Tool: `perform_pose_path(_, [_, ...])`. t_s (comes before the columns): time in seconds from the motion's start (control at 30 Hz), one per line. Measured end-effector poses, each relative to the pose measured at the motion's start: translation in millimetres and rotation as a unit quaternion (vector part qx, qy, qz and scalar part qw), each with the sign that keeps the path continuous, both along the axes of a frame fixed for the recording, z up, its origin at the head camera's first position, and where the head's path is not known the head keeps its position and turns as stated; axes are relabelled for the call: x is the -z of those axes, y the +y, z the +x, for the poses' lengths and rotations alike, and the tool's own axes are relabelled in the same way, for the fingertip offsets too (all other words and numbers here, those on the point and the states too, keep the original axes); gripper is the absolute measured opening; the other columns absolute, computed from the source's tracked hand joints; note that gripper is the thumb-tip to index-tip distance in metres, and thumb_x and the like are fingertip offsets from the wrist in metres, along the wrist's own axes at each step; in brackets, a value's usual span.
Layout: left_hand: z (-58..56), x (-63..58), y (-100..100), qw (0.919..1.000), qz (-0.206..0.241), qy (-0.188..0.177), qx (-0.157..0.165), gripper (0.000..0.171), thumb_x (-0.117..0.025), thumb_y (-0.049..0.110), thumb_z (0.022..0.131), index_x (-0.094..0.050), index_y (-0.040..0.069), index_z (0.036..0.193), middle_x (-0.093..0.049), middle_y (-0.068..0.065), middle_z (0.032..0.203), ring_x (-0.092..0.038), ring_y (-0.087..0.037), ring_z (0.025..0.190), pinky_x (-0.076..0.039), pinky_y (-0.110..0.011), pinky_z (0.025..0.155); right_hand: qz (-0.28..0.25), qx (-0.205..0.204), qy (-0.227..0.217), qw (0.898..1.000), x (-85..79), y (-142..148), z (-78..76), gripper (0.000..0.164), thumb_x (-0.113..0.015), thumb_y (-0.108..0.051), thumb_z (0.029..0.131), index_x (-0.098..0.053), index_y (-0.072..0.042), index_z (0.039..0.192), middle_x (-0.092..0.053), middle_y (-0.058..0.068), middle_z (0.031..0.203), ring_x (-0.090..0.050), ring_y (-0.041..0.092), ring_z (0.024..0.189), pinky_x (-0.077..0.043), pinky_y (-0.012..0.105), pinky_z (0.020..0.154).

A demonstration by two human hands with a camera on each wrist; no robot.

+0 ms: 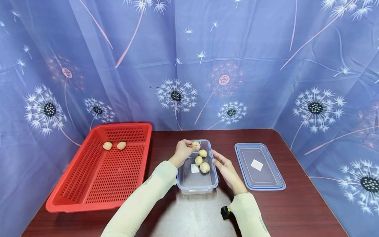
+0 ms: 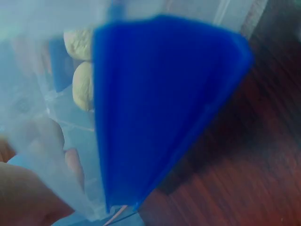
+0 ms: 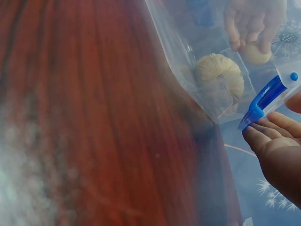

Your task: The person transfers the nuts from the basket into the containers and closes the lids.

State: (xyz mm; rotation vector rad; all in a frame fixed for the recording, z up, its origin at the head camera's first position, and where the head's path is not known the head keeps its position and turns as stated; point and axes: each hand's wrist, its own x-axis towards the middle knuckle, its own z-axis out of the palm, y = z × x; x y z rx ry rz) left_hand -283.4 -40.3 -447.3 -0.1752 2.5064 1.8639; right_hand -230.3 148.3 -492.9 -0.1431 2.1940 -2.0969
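In the head view, my left hand [image 1: 183, 152] reaches in over the far left corner of a clear plastic food container [image 1: 185, 184]. Its fingers and thumb pinch a walnut [image 1: 195, 144], which the right wrist view shows too, as a pale walnut [image 3: 257, 52] at the fingertips. Three other walnuts [image 1: 204, 167] lie inside the container. Along the container's right side, my right hand [image 1: 226, 168] has its fingers extended, and the fingertips touch near a blue latch [image 3: 268, 96]. Another blue latch [image 2: 164, 103] fills the middle of the left wrist view.
A red perforated basket [image 1: 118, 184] stands to the left with two walnuts [image 1: 121, 145] in it. The container's lid [image 1: 260, 176], blue-edged with a white label, lies on the dark wooden table [image 1: 299, 210] to the right. A blue dandelion-patterned curtain [image 1: 207, 42] hangs behind.
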Motion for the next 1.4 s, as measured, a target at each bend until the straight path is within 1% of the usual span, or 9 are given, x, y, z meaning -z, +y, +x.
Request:
perform_pose_path(0.37, [-7.5,17.4,7.7,0.9985,-0.05,-0.018,-0.015,0.033,-0.08,0.01,0.076,-0.062,-0.007,0.099,-0.068,-0.015,0.091,-0.064,-0.024,0.087,-0.053,-0.032,0.078,-0.001,0.006,0.0,1.0,-0.1,-0.3,0.6,0.046,-0.048,-0.005,0.099,-0.041,0.0,0.144,-0.04,0.016,0.148,-0.04,0.031,0.133,-0.033,0.04,0.109])
perform_pose_path(0.4, [-8.9,22.0,6.9,0.9978,-0.064,-0.007,-0.014,0.035,-0.081,0.012,0.075,-0.062,-0.006,0.098,-0.067,-0.014,0.091,-0.063,-0.025,0.089,-0.052,-0.033,0.079,-0.002,0.007,0.0,1.0,0.0,-0.2,0.9,0.046,-0.049,-0.005,0.099,-0.041,0.0,0.144,-0.041,0.016,0.147,-0.04,0.031,0.133,-0.033,0.04,0.109])
perform_pose_path(0.47, [-24.8,53.1,4.8,0.9961,-0.082,0.031,-0.012,0.037,-0.084,0.021,0.073,-0.062,-0.003,0.092,-0.063,-0.01,0.085,-0.06,-0.022,0.082,-0.05,-0.03,0.074,-0.001,0.007,0.0,1.0,0.4,-0.2,1.3,0.046,-0.049,-0.005,0.099,-0.041,0.0,0.144,-0.042,0.016,0.147,-0.04,0.03,0.133,-0.033,0.04,0.108])
perform_pose_path(0.6, [-36.4,71.8,4.1,0.9941,-0.105,0.027,0.005,0.037,-0.085,0.024,0.072,-0.065,-0.003,0.087,-0.063,-0.01,0.085,-0.057,-0.023,0.081,-0.049,-0.031,0.073,-0.009,0.006,-0.002,1.0,1.3,-0.1,0.9,0.046,-0.05,-0.004,0.098,-0.042,-0.001,0.143,-0.043,0.015,0.146,-0.041,0.026,0.133,-0.032,0.039,0.109])
perform_pose_path(0.63, [-37.0,71.4,5.1,0.9943,-0.105,0.011,0.009,0.036,-0.084,0.023,0.073,-0.064,-0.004,0.087,-0.063,-0.011,0.085,-0.057,-0.023,0.082,-0.05,-0.033,0.073,-0.009,0.005,-0.001,1.0,1.4,0.0,0.9,0.046,-0.049,-0.004,0.098,-0.042,-0.001,0.143,-0.043,0.015,0.146,-0.041,0.026,0.133,-0.032,0.039,0.109])
perform_pose_path(0.7, [-22.6,46.6,7.7,0.9918,-0.124,-0.026,0.015,0.032,-0.082,0.015,0.075,-0.065,-0.006,0.091,-0.064,-0.015,0.091,-0.058,-0.028,0.089,-0.05,-0.038,0.08,-0.01,0.006,0.0,1.0,1.0,0.1,0.9,0.046,-0.049,-0.004,0.098,-0.042,-0.001,0.143,-0.044,0.015,0.146,-0.041,0.027,0.133,-0.032,0.039,0.109])
perform_pose_path(0.97, [4.3,17.0,11.9,0.9845,-0.174,-0.013,0.018,0.028,-0.077,0.007,0.078,-0.061,-0.009,0.096,-0.061,-0.018,0.097,-0.057,-0.032,0.096,-0.048,-0.039,0.087,0.0,0.008,0.008,1.0,0.8,0.5,0.6,0.046,-0.049,-0.005,0.098,-0.042,0.001,0.143,-0.042,0.017,0.146,-0.04,0.03,0.133,-0.034,0.038,0.108])
perform_pose_path(1.2, [3.1,17.9,10.2,0.9863,-0.164,0.007,0.016,0.03,-0.077,0.004,0.076,-0.06,-0.01,0.097,-0.061,-0.019,0.098,-0.057,-0.034,0.098,-0.046,-0.041,0.09,-0.002,0.004,0.006,1.0,0.0,-1.1,1.2,0.046,-0.049,-0.005,0.099,-0.042,0.0,0.143,-0.041,0.016,0.147,-0.041,0.031,0.133,-0.037,0.034,0.105])
perform_pose_path(1.4, [-21.3,36.4,2.4,0.9897,-0.138,0.028,0.025,0.039,-0.078,0.012,0.076,-0.062,-0.008,0.106,-0.063,-0.016,0.107,-0.057,-0.027,0.103,-0.048,-0.033,0.09,-0.003,0.004,-0.001,1.0,0.1,-0.4,1.5,0.046,-0.048,-0.005,0.099,-0.041,-0.001,0.144,-0.04,0.015,0.148,-0.041,0.031,0.133,-0.034,0.038,0.108])
